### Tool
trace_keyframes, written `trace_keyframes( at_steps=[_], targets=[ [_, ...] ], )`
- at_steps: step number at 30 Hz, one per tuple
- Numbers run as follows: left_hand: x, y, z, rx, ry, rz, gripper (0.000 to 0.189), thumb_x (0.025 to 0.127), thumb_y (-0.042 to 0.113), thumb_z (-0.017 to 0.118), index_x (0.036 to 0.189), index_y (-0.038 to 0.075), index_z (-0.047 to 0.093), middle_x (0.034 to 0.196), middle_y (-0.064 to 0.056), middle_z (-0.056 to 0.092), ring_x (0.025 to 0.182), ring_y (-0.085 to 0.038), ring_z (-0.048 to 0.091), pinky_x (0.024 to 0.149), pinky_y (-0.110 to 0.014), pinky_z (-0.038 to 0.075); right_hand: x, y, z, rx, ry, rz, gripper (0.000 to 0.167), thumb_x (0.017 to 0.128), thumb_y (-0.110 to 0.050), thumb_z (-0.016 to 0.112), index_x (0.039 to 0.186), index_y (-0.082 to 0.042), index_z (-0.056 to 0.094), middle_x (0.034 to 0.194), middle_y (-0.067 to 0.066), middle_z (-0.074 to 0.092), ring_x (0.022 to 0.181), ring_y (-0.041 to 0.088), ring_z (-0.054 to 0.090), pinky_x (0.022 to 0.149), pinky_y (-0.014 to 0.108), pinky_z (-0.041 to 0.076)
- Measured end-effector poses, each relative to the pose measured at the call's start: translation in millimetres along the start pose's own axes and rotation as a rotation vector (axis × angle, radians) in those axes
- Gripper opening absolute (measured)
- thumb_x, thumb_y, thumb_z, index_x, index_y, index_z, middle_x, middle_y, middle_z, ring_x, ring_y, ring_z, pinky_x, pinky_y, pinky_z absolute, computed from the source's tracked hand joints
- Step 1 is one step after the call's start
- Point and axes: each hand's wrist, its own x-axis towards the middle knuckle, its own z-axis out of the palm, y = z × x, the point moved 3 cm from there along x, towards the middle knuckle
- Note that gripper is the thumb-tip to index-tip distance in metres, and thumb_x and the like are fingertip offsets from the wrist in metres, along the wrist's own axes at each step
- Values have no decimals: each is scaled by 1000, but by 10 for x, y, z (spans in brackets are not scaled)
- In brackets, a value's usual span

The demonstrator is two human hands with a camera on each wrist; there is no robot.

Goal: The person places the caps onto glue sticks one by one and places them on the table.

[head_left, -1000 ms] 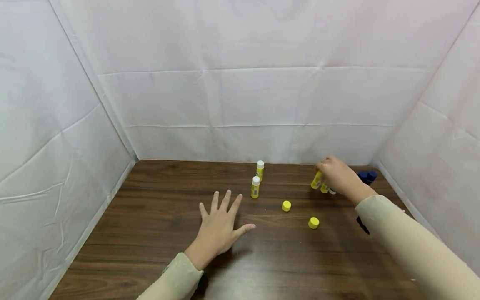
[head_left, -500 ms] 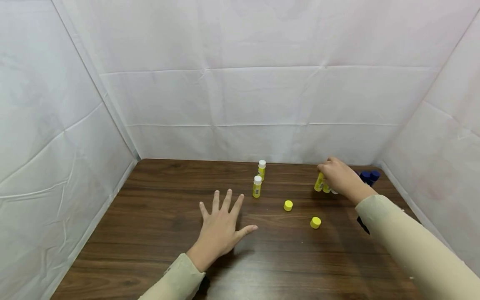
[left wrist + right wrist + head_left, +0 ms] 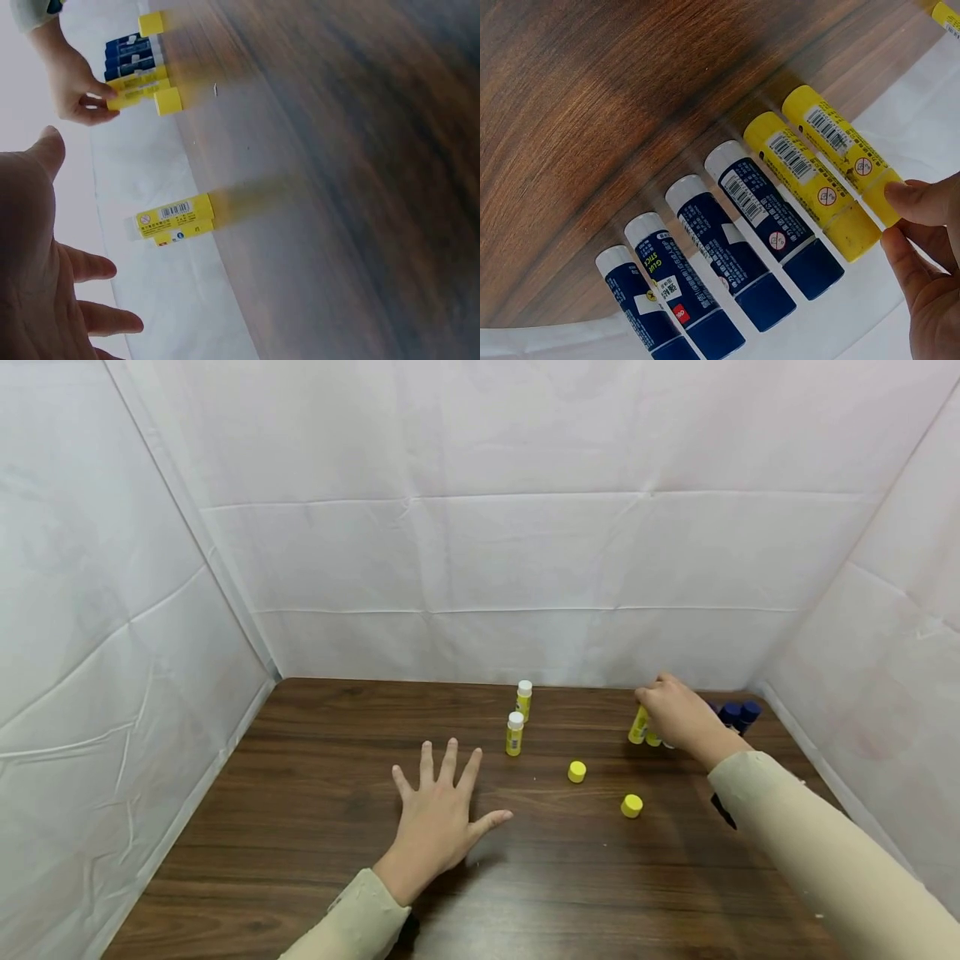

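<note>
Pinching the yellow cap (image 3: 886, 196) of the end yellow glue stick (image 3: 832, 142) between thumb and fingers, the person's right hand (image 3: 678, 714) is at the right side of the brown table (image 3: 315, 793). That stick stands upright at the end of a row, just beside a second capped yellow stick (image 3: 799, 166), with four navy glue sticks (image 3: 754, 206) lined up beyond, all wearing dark caps. The left hand (image 3: 435, 827) is spread wide, palm down, holding nothing; whether it touches the wood cannot be told. Judging by how things lie, the work looks like capping sticks and lining them up, and six appear dealt with, though whether the pinched cap is pressed fully home is hard to tell. Two seem to be left: the nearer white-topped stick (image 3: 513, 739) and the farther white-topped stick (image 3: 523, 700), both upright near the middle and uncapped. Two loose yellow caps, the farther one (image 3: 577, 772) and the nearer one (image 3: 632, 806), lie between them and the row, apparently enough to finish that pair.
</note>
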Motion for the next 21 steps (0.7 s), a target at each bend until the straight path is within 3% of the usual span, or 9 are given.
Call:
trace_keyframes(
  at_steps=[13,21],
  targets=[
    [7,-23,12,10,-2,-3,96,88,84,43,162,26,27,167,-14,23,152,-49,14,105,-84,18,28,-14,20,-26,-12,3,18,90,6,67,107,4,72,98,16,71,92,34,58,81,47,53],
    [24,-34,21,12,-6,-2,100,86,90,30,163,26,26,167,-14,22,152,-49,14,106,-83,17,10,-10,15,-39,1,-10,22,90,5,66,112,3,72,106,17,71,100,37,59,88,50,52]
  ],
)
